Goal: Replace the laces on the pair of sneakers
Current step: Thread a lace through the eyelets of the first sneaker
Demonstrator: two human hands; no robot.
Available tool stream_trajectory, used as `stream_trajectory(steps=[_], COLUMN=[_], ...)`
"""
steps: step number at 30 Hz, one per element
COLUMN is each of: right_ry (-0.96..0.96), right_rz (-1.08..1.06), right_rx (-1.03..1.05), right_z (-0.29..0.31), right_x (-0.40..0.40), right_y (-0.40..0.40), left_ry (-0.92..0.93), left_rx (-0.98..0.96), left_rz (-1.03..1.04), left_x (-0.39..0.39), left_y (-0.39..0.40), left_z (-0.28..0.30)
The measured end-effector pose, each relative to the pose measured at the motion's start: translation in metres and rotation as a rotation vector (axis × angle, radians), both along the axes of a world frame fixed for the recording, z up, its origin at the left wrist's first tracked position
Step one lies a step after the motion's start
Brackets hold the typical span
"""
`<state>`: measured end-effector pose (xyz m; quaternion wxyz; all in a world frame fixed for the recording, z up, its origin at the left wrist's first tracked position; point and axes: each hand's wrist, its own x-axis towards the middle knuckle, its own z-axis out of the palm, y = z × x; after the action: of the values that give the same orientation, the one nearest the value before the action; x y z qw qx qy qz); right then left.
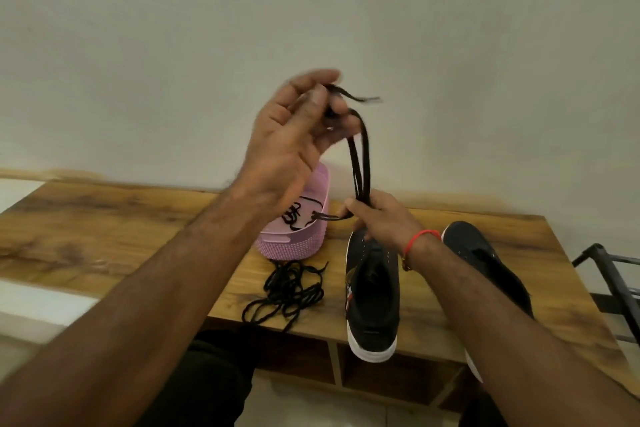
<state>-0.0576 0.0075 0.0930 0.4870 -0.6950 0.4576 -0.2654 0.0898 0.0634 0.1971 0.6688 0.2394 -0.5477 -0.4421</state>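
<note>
Two black sneakers with white soles stand on the wooden table: one (372, 291) in the middle, the other (485, 260) to its right, partly behind my right forearm. My left hand (294, 139) is raised above the table and pinches the upper end of a black lace (360, 156). The lace hangs in a loop down to my right hand (381, 218), which grips its lower part just above the middle sneaker's toe. A short end sticks out leftward from that hand.
A pink basket (298, 243) with a black lace inside stands left of the sneakers. A tangled pile of black laces (287, 291) lies in front of it near the table's front edge (311, 329). A dark metal rack (609, 274) stands at the right.
</note>
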Motion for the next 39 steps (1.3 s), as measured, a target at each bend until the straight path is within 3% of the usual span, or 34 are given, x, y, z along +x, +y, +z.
stream_trajectory(steps=[4, 7, 10, 13, 15, 18, 21, 24, 27, 29, 31, 34, 39], right_ry=[-0.346, -0.713, -0.995, -1.14, -1.189, -1.276, -1.377, -1.398, -1.33, -1.311, -1.216, -1.07, -1.06], right_rz=[-0.24, -0.337, -0.293, -0.169, -0.085, -0.048, -0.189, -0.313, -0.4, -0.427, -0.44, -0.433, -0.257], right_rx=[0.04, 0.163, 0.402, 0.538, 0.556, 0.539, 0.464, 0.415, 0.393, 0.393, 0.367, 0.342, 0.354], right_z=[0.013, 0.028, 0.036, 0.036, 0.035, 0.033, 0.032, 0.029, 0.022, 0.017, 0.015, 0.014, 0.012], right_x=[-0.013, -0.025, -0.029, -0.035, -0.04, -0.051, -0.07, -0.085, -0.09, -0.089, -0.088, -0.082, -0.08], right_y=[-0.013, -0.018, -0.014, -0.009, -0.008, -0.01, -0.024, -0.038, -0.045, -0.047, -0.046, -0.042, -0.039], left_ry=[0.349, 0.359, 0.058, -0.315, -0.541, -0.884, -0.946, -0.825, -0.648, -0.645, -0.666, -0.703, -0.667], left_rx=[0.118, 0.418, 0.613, 0.558, 0.476, 0.415, 0.385, 0.24, -0.11, -0.279, -0.211, 0.098, 0.288], left_rz=[0.242, 0.433, 0.447, 0.357, 0.235, 0.33, 0.415, 0.573, 0.686, 0.617, 0.506, 0.448, 0.484], left_x=[0.025, 0.031, 0.018, -0.007, -0.027, -0.041, -0.032, -0.023, -0.023, -0.03, -0.037, -0.035, -0.015], left_y=[0.0, 0.004, 0.014, 0.017, 0.013, 0.005, -0.004, -0.008, -0.001, 0.006, 0.008, 0.003, -0.01], left_z=[-0.007, -0.046, -0.096, -0.134, -0.148, -0.156, -0.157, -0.143, -0.124, -0.121, -0.126, -0.134, -0.134])
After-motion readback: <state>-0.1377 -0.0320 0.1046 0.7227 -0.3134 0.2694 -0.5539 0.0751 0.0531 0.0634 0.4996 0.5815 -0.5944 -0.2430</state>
